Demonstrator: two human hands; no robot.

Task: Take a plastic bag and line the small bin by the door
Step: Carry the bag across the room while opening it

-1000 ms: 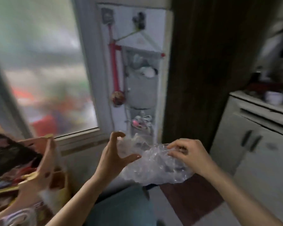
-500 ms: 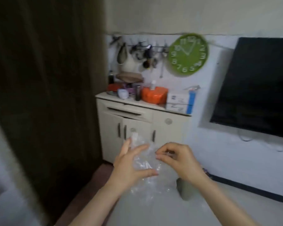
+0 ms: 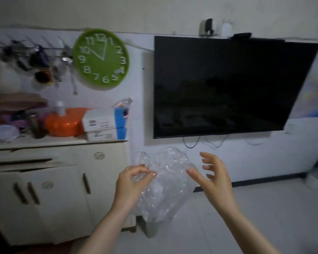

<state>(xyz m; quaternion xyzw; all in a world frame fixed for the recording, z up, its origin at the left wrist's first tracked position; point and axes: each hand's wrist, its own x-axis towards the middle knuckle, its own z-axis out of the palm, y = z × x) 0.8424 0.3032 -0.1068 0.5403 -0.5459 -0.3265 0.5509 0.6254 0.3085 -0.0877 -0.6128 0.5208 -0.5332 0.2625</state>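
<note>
Holding the clear plastic bag (image 3: 163, 182) up in front of you, chest height, between both hands. Your left hand (image 3: 131, 184) has it: fingers curled and pinched on the bag's upper left edge, crumpled film bunched under the fingertips. Your right hand (image 3: 214, 177) is released, fingers spread and loosely curved, just beside the bag's right side; thumb tip sits at the film's edge, can't tell if it's actually touching. Bag is puffed out and wrinkled, most of it hanging below and between your hands, lower end draping down past the left wrist. Under the bag on the floor, a small grey bin (image 3: 151, 229) shows, partly hidden by the film, right next to the cream cabinet (image 3: 59, 189). Behind your hands: green wall clock (image 3: 101, 58) over the cabinet, dark TV (image 3: 226, 87) mounted on the wall to the right. Frame is a bit blurred.
</note>
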